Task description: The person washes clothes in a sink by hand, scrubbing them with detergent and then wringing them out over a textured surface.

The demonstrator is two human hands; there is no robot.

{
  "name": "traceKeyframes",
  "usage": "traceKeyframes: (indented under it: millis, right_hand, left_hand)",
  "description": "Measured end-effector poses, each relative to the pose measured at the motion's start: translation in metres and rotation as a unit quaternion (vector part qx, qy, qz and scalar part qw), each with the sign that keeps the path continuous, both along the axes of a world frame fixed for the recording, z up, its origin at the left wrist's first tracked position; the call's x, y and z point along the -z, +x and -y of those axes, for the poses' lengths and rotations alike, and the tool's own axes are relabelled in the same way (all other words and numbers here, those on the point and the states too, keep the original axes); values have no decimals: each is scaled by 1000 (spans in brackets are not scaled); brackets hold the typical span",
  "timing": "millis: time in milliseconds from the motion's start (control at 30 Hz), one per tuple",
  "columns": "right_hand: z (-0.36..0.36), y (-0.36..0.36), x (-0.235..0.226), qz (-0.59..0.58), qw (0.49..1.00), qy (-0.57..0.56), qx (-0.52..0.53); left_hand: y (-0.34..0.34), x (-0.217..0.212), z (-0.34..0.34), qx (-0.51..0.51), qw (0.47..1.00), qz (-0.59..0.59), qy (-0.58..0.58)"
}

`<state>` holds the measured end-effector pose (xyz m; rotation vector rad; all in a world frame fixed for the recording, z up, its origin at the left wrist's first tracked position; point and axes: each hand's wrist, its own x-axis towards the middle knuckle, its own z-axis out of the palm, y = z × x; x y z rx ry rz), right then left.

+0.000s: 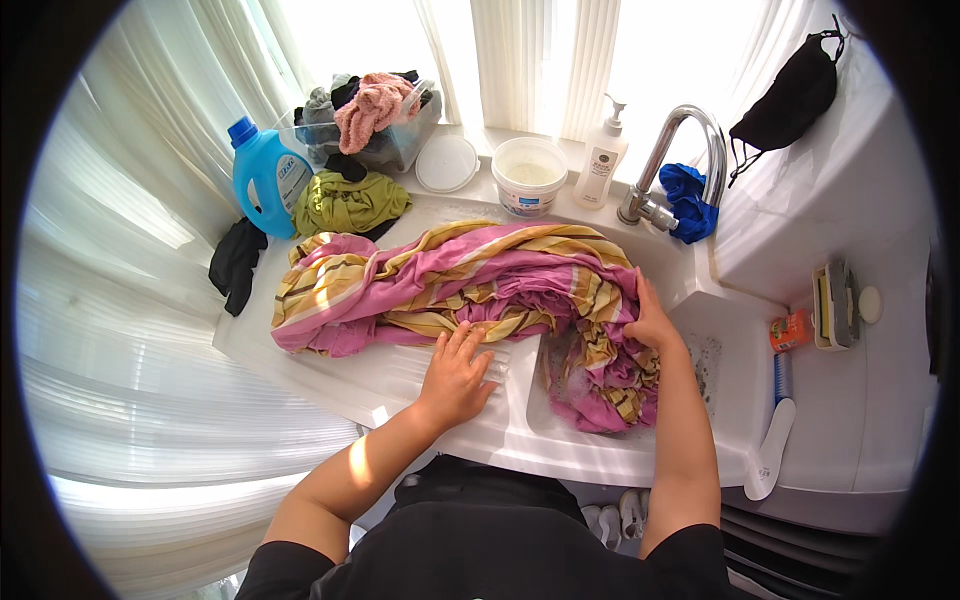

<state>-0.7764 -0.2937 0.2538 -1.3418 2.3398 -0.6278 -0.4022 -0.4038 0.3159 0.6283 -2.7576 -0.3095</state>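
A large wet cloth [440, 280] with pink and yellow stripes lies bunched across the ribbed washboard part of a white laundry sink [490, 420]. Its right end hangs down into the basin, where some suds show. My left hand [457, 375] rests on the ribs with its fingers spread, the fingertips touching the cloth's near edge. At the cloth's right side, above the basin, my right hand [650, 318] grips a fold, thumb toward me and the other fingers partly hidden by the fabric.
Along the back stand a blue detergent jug [268, 180], a clear bin [408, 135] of clothes, a white tub [530, 178], a pump bottle [602, 160] and a curved faucet [690, 140]. A green garment [350, 203] lies behind the cloth; a white-handled brush [772, 450] sits right.
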Motion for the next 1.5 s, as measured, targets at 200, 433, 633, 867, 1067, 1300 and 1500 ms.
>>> traceKeyframes:
  millis: [200, 433, 633, 867, 1067, 1300, 1500]
  right_hand:
    - [53, 39, -13, 195, 976, -92, 20]
    - [42, 64, -69, 40, 983, -167, 71]
    - [63, 129, -207, -195, 916, -327, -124]
    - [55, 161, -114, -189, 968, -86, -140]
    - [124, 159, -146, -140, 985, -95, 15]
    - [126, 190, -102, 13, 994, -19, -107]
    - [50, 249, -76, -224, 942, -160, -190]
  left_hand:
    - [6, -41, 46, -56, 993, -44, -98]
    - [21, -43, 123, -164, 971, 135, -114]
    - [90, -68, 181, -122, 944, -32, -306]
    - [99, -79, 158, 20, 991, -13, -133]
    - [-22, -75, 161, -60, 971, -220, 69]
    - [-29, -18, 135, 1, 980, 5, 200]
    - [27, 1, 60, 46, 991, -117, -39]
